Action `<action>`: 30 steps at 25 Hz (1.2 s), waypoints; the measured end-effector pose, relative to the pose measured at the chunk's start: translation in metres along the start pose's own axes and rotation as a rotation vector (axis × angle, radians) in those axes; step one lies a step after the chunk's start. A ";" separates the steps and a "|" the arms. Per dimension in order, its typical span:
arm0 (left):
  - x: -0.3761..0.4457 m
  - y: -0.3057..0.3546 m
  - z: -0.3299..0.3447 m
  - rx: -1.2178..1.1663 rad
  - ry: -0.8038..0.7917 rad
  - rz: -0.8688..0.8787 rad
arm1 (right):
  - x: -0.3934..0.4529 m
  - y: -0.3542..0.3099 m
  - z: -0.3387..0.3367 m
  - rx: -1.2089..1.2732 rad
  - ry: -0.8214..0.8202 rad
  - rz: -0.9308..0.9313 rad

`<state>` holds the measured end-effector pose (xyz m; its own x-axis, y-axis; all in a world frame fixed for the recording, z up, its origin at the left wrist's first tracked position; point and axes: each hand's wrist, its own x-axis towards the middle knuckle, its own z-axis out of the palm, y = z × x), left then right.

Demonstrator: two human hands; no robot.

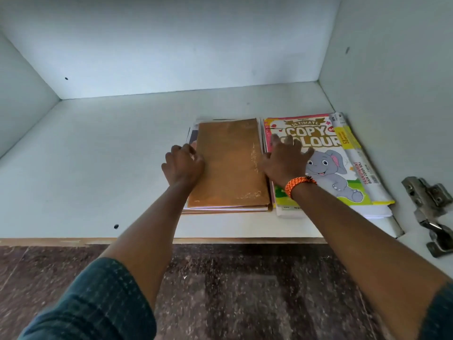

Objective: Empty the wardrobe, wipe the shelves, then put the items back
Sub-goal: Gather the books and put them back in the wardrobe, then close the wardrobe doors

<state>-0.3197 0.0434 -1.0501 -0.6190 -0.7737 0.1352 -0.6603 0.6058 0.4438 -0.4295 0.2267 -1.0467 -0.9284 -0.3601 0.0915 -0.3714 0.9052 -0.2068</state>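
Item 1: brown-covered stack [229, 165]. Several thin books under a brown paper cover, lying flat on the white wardrobe shelf [98, 168], right of centre and close to the front edge. Probably light to moderate in weight; the covers look flexible, so the stack will likely sag if lifted by one edge. Loose sheets show at its far left corner and may slide out. Best hold: both long sides at once, or a palm slid underneath.

Item 2: colouring-book stack [343, 168]. Glossy elephant cover on top, a packet of transparent book covers beneath, just beside Item 1 and near the right wall. The glossy and plastic surfaces are likely slippery against each other; carry it level.

Left hand [183, 165]: fingers curled at the left edge of Item 1, apparently pinching that edge.

Right hand [285, 160]: fingers spread wide and flat, resting across the seam between the two stacks, mostly on Item 2, holding nothing.

Also present: door hinge [429, 212] at the right, orange wristband [297, 184] on the right wrist.
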 end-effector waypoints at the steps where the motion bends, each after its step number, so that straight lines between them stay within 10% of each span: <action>1: -0.006 0.003 -0.007 0.061 -0.007 0.068 | -0.005 0.002 -0.006 -0.003 -0.018 0.001; 4: -0.020 0.019 -0.049 -0.002 -0.083 0.404 | -0.014 -0.006 -0.038 -0.074 -0.062 -0.035; 12: -0.083 0.059 -0.243 -0.268 -0.089 0.122 | -0.083 -0.083 -0.222 -0.139 -0.236 -0.213; 18: -0.128 0.143 -0.515 -0.234 -0.032 0.135 | -0.176 -0.135 -0.475 -0.135 -0.436 -0.214; 30: -0.097 0.283 -0.833 -0.228 0.245 0.531 | -0.191 -0.241 -0.836 0.057 0.492 -0.250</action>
<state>-0.0923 0.1355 -0.1999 -0.7047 -0.4142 0.5761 -0.1655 0.8855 0.4343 -0.1559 0.2660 -0.1998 -0.7035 -0.4019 0.5861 -0.5923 0.7873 -0.1711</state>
